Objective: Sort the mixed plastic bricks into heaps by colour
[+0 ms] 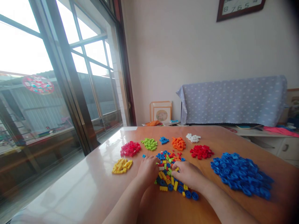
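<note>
A mixed heap of small coloured bricks [168,161] lies in the middle of the wooden table [93,186]. My left hand [147,169] rests on the heap's left edge, fingers curled over the pieces. On the right side of the heap, my right hand [188,175] has its fingertips pinched on a small yellow-green piece [175,169]. Whether the left hand holds anything is hidden. Sorted piles surround the heap: yellow [121,165], red [130,148], green [149,143], a few blue [164,140], orange [178,143], white [192,137], a second red pile [201,151] and a large blue pile [240,172].
A large window [46,77] runs along the left of the table. Behind the table stand a cloth-covered object [233,99], framed pictures [161,112] against the wall and a white cabinet [275,143]. A clock [238,7] hangs high on the wall.
</note>
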A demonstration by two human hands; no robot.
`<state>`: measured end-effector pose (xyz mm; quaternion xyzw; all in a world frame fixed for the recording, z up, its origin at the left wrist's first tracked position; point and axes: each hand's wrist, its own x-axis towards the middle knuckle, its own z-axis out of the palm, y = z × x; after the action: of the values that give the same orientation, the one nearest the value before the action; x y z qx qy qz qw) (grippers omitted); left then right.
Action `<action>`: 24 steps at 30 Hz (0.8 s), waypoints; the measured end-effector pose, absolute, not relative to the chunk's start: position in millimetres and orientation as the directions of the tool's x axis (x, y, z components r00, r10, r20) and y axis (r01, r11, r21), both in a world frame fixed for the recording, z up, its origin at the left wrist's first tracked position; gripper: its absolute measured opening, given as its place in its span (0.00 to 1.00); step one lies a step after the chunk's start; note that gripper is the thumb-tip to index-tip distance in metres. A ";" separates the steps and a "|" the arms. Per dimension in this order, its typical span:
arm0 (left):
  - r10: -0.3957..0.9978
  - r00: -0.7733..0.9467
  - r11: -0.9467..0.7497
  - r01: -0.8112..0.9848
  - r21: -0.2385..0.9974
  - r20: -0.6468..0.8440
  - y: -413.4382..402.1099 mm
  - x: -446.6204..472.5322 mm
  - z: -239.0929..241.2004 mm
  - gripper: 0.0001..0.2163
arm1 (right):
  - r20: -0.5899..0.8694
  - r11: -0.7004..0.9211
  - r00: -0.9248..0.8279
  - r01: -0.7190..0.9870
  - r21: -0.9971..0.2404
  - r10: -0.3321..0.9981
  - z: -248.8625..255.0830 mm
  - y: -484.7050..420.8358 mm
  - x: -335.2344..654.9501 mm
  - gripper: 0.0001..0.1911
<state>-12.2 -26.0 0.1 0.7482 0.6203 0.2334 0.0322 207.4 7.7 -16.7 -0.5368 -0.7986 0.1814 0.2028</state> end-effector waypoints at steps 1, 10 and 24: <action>0.942 0.125 -0.235 0.909 0.345 0.311 -24.2 -14.5 -3.1 0.16 | 0.134 0.368 -0.349 0.791 -0.488 0.927 -17.1 7.3 206.4 0.12; 0.938 0.128 -0.260 0.874 0.410 0.322 -18.4 -17.5 -6.4 0.13 | 0.109 0.352 -0.343 0.803 -0.481 0.933 -25.1 12.2 204.5 0.11; 0.877 0.252 -0.463 0.670 0.580 0.409 -23.5 0.4 -9.1 0.12 | 0.134 0.265 -0.307 0.436 -0.860 0.942 -22.3 13.3 200.9 0.22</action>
<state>0.4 -23.5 -9.1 0.7778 0.4971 0.3560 0.1453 200.9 13.3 -22.3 -0.4797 -0.7184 0.3707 0.3411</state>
